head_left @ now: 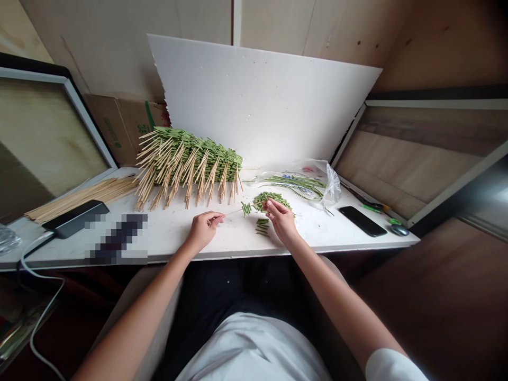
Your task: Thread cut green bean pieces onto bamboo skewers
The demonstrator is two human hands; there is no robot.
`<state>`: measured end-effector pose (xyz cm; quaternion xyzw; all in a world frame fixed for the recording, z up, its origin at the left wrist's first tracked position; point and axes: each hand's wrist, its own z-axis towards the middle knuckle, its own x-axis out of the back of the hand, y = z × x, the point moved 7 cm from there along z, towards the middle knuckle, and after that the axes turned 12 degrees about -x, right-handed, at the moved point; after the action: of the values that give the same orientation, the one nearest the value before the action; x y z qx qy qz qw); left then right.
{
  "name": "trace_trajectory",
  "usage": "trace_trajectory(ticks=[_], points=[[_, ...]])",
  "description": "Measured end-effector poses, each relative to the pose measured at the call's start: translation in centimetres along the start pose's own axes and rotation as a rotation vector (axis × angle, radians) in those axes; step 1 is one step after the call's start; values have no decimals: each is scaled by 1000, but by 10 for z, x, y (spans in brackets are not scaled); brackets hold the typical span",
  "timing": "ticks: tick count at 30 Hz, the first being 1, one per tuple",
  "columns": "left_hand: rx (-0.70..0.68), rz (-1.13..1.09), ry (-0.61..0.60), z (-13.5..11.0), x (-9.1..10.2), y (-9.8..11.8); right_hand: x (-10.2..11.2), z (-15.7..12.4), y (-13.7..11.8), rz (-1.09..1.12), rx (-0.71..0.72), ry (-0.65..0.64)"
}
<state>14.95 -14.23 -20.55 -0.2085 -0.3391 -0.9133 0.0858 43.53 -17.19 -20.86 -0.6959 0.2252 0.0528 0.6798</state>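
My left hand (pixel 203 228) is closed in a pinch on a thin bamboo skewer (pixel 234 211) that points right and carries a few green bean pieces (pixel 246 208) near its tip. My right hand (pixel 281 218) reaches over a small heap of cut green bean pieces (pixel 272 199), fingers curled together on one piece. A few more cut pieces (pixel 262 226) lie just left of that wrist. Behind the hands, a big stack of finished bean skewers (pixel 186 164) lies on the white table (pixel 222 238).
A bundle of bare skewers (pixel 79 196) lies at the left beside a black box (pixel 75 218) with a white cable. A plastic bag of long beans (pixel 301 182) sits right of the heap. A black phone (pixel 362 220) and a small green tool (pixel 391 219) lie at the right. A white foam board (pixel 262 100) leans behind.
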Motion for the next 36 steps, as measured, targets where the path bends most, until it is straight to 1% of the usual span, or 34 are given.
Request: trace_trajectory(ticks=[6, 22, 29, 36], points=[[-5, 4, 4, 0, 0, -1, -6, 0, 3, -2, -5, -55], [4, -7, -3, -1, -2, -1, -4, -1, 8, -7, -10, -59], [-25, -3, -1, 0, -1, 4, -4, -1, 9, 6, -19, -12], [-99, 15, 11, 0, -2, 7, -5, -5, 11, 10, -3, 40]])
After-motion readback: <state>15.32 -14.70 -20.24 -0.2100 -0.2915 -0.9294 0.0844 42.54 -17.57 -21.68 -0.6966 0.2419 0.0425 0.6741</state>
